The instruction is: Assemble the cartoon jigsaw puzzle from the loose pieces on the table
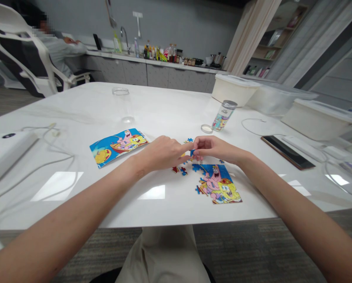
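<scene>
My left hand [164, 152] and my right hand [213, 148] meet above the white table [170, 106], fingertips pinched together on a small blue puzzle piece [191, 152]. Just below them lies a partly assembled cartoon puzzle [219, 184]. A few loose pieces [179, 169] lie to its left, and another loose piece [189, 140] sits beyond the hands. A printed reference picture [118, 145] with the same cartoon lies flat to the left.
A clear puzzle tube [224, 115] with its lid [206, 128] beside it stands behind the hands. A black phone [287, 151] and cables lie at the right, a white device [5, 152] at the left, white tubs [234, 88] at the back. A person sits far left.
</scene>
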Demonstrator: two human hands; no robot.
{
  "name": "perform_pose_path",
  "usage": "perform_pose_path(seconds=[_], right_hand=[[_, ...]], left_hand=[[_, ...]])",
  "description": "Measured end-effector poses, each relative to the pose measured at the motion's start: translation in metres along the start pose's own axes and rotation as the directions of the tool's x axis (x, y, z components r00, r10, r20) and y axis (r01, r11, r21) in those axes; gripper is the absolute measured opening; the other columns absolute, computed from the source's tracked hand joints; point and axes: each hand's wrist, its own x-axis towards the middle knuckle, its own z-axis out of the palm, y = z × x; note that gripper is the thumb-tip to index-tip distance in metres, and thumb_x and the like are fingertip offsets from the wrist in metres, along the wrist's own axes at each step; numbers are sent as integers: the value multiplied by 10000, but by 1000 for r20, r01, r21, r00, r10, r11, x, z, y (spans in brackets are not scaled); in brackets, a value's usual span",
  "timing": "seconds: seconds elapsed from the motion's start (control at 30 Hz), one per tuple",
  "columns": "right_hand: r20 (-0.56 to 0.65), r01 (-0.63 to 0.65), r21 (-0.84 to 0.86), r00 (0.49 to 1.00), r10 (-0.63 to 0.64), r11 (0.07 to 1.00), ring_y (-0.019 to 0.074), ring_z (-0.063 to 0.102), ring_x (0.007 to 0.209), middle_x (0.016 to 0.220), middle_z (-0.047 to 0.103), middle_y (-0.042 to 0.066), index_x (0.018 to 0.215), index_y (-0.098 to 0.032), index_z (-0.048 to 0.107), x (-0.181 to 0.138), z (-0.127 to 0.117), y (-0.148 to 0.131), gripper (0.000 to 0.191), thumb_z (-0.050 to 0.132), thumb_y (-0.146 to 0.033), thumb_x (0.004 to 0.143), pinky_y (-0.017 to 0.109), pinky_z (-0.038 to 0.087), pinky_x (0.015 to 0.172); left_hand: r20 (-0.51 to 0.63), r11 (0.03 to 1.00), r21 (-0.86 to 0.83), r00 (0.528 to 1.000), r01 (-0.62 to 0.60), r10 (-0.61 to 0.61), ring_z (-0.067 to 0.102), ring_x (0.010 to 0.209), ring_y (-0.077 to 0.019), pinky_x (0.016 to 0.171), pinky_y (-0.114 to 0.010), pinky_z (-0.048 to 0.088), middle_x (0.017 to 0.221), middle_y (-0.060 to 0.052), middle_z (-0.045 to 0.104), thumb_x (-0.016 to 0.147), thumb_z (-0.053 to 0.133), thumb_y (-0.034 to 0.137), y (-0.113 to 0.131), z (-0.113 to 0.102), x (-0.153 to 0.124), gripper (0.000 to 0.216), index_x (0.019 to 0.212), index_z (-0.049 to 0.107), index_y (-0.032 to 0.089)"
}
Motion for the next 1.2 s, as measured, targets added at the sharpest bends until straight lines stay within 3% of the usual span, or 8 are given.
perform_pose_path(seconds=[0.17, 0.27, 0.4, 0.5, 0.6, 0.77, 0.97, 1.2], right_hand=[[-13, 16, -2, 1000, -16, 1000, 95, 567, 635, 732, 649, -21, 808, -183, 583, 0, 0, 1, 158, 719, -261, 789, 267, 467, 649], [-63, 18, -19, 998, -19, 1000, 99, 569, 629, 736, 650, -15, 842, -186, 603, 0, 0, 0, 142, 708, -270, 797, 269, 471, 640], [-238, 12, 11, 971, -9, 1000, 99, 573, 602, 720, 635, -11, 815, -187, 610, 3, -5, 1, 138, 703, -286, 788, 251, 455, 574], [-371, 8, 33, 929, 5, 999, 87, 552, 566, 677, 610, -21, 787, -182, 603, 7, -10, 4, 131, 700, -268, 770, 231, 424, 529], [-466, 0, 54, 884, 26, 999, 79, 521, 530, 642, 592, -32, 775, -181, 592, 8, -15, 6, 121, 692, -245, 754, 224, 398, 502], [-536, -23, 62, 843, 53, 998, 81, 518, 536, 635, 581, -32, 788, -180, 595, 7, -18, 7, 87, 671, -210, 758, 220, 388, 507], [-560, -48, 79, 824, 84, 996, 79, 508, 528, 622, 571, -30, 772, -177, 592, 7, -16, 4, 60, 651, -166, 766, 216, 385, 505], [-558, -59, 72, 825, 89, 996, 84, 507, 522, 611, 568, -31, 775, -175, 594, 6, -15, 3, 47, 639, -163, 780, 220, 386, 503]], left_hand=[[28, 999, -5, 999, 33, -33, 537, 462, -140, 458, -277, 214, 595, -31, 666, 950, 430, 288, 2, -3, 1, 250, 1069, 623, 183], [79, 990, -2, 987, 138, -137, 560, 500, -143, 478, -265, 254, 610, -29, 663, 936, 411, 251, 0, -5, 2, 254, 1035, 640, 206], [148, 923, 9, 912, 386, -383, 622, 607, -192, 546, -275, 353, 683, -61, 685, 934, 410, 303, -4, -6, 4, 286, 1054, 657, 221], [228, 869, -6, 847, 495, -480, 658, 710, -219, 618, -292, 405, 779, -82, 710, 945, 398, 328, -7, -4, 5, 312, 1072, 663, 222], [290, 815, -119, 805, 567, -518, 663, 762, -216, 646, -287, 418, 830, -79, 724, 950, 380, 331, -8, -3, 6, 343, 1070, 684, 229], [381, 689, -362, 774, 628, -506, 644, 696, -183, 622, -271, 424, 788, -57, 730, 913, 442, 359, -6, 0, 7, 346, 1011, 743, 222], [299, 754, -135, 752, 643, -588, 664, 923, -237, 748, -315, 477, 987, -100, 744, 918, 424, 294, -12, 5, 2, 365, 1142, 699, 209], [281, 744, 11, 712, 668, -643, 684, 908, -282, 709, -342, 489, 945, -126, 732, 921, 391, 228, -14, 0, 1, 360, 1115, 692, 198]])
